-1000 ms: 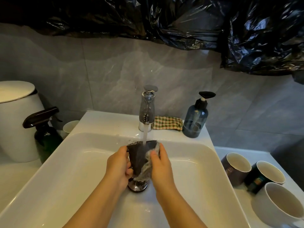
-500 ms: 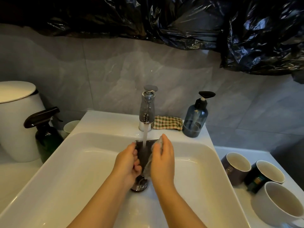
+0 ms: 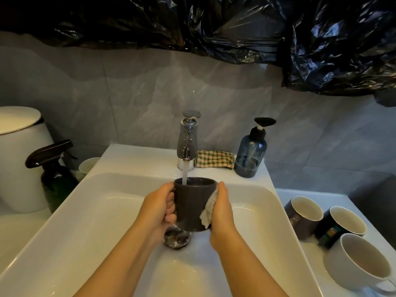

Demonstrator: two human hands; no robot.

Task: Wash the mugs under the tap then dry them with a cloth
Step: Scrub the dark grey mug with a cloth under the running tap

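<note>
Sink (image 3: 96, 211) white, grey tile wall (image 3: 128, 93) behind, black plastic (image 3: 214, 24) above. L hand (image 3: 157, 207) fingers grip dark mug (image 3: 190, 202) by handle under tap (image 3: 188, 142); R hand (image 3: 221, 215) fingers hold rag (image 3: 207, 212) to it.

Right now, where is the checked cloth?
In the head view, the checked cloth lies on the sink ledge, right of the tap, beside the soap bottle.
</note>
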